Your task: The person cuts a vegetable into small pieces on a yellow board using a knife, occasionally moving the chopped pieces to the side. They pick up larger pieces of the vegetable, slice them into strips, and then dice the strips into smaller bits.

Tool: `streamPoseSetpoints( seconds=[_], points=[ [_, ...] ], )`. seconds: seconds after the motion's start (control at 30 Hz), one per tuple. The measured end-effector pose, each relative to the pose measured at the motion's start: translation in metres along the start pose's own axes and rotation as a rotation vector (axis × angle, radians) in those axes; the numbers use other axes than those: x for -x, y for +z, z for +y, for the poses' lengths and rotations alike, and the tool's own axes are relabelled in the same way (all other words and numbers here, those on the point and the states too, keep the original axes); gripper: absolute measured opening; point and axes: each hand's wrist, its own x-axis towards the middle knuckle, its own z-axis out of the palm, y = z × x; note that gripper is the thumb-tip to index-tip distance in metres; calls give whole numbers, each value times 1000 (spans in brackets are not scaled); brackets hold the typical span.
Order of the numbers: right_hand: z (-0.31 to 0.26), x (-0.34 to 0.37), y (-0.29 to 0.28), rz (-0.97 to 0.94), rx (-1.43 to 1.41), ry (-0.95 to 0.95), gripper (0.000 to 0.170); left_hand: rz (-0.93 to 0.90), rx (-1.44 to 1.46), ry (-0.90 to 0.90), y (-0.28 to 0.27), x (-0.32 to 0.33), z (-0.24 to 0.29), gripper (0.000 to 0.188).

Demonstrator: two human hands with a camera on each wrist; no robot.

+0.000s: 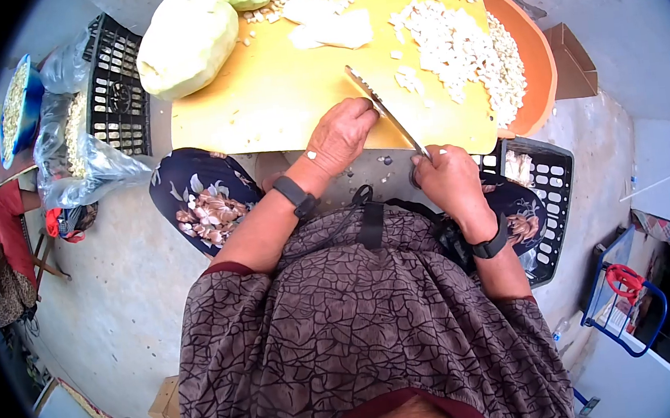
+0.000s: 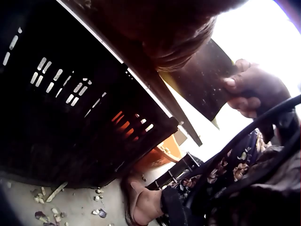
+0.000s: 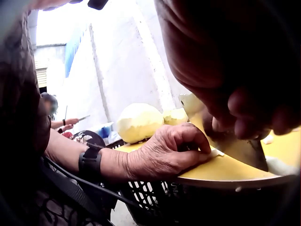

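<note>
Peeled gourd (image 1: 189, 50) rests at the yellow board's (image 1: 262, 119) left. Left hand (image 1: 341, 134): fingers curled beside a pale piece (image 3: 216, 153); grip cannot be told. Knife (image 1: 387, 114) slants over the board's near edge; right hand (image 1: 452, 184) grips it, fingers curled. Diced pieces (image 1: 448, 46) lie rightward.
</note>
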Motion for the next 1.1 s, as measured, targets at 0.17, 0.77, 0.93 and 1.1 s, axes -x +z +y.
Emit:
streamPoseSetpoints(
  seconds=[0.17,0.77,0.93,1.1],
  points=[
    [5,-22,26,-21,40,11,20,6,-21,20,0,1,-1,19],
    [-8,-11,1,-61,-74,7,27,59,-11,-48,1,6,-1,16],
    [-4,-28,11,-98,-3,-34,25,78,26,-54,6,8,-4,17],
    [-5,-35,21,10,-39,-14,25,78,118,-87,0,3,-1,16]
  ],
)
